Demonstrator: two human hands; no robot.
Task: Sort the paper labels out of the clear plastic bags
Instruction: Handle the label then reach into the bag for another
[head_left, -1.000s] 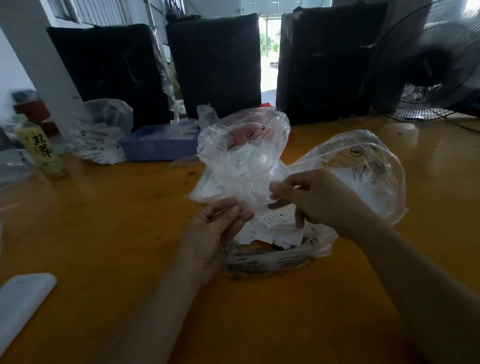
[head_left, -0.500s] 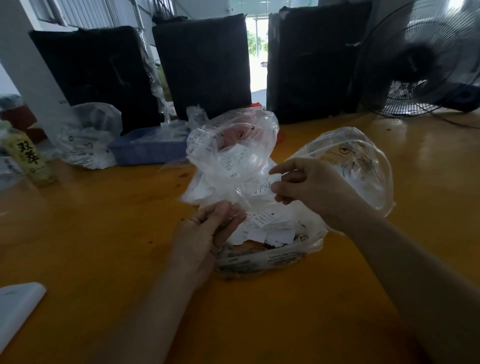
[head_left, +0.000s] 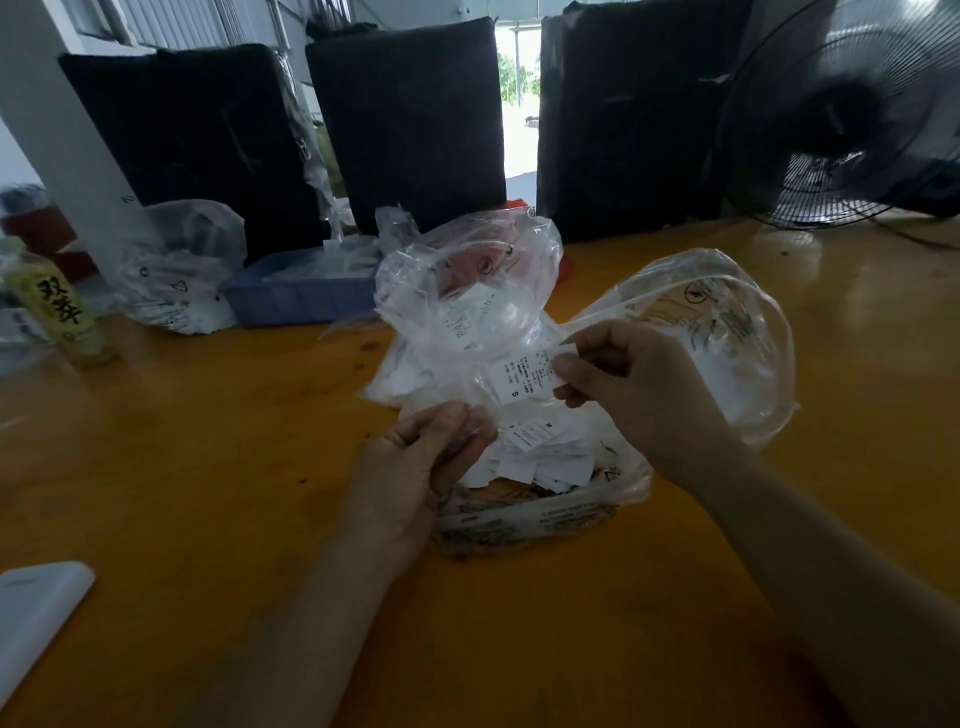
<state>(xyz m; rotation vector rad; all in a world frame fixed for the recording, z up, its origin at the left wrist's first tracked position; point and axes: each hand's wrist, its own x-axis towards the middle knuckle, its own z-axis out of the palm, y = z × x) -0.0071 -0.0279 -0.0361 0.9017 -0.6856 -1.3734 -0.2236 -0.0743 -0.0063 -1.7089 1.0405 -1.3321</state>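
Observation:
A heap of clear plastic bags (head_left: 467, 291) lies at the middle of the yellow table (head_left: 208, 467). My right hand (head_left: 639, 384) pinches a white paper label (head_left: 522, 376) printed with an S, held above the heap. My left hand (head_left: 421, 467) grips a thin clear bag just below the label. Beneath both hands a pile of loose white labels (head_left: 540, 457) sits in an open printed bag (head_left: 524, 519). A puffed-up clear bag (head_left: 727, 322) bulges behind my right hand.
A blue tray (head_left: 296, 291) holding white paper and plastic stands at the back left, beside another bag (head_left: 176, 270) and a green drink bottle (head_left: 57, 312). A white flat object (head_left: 36, 613) lies at the near left edge. A black fan (head_left: 852, 114) stands back right.
My right hand has lifted up and away from my left hand, drawing the S label out of the thin bag. My left hand has stayed low, holding the bag.

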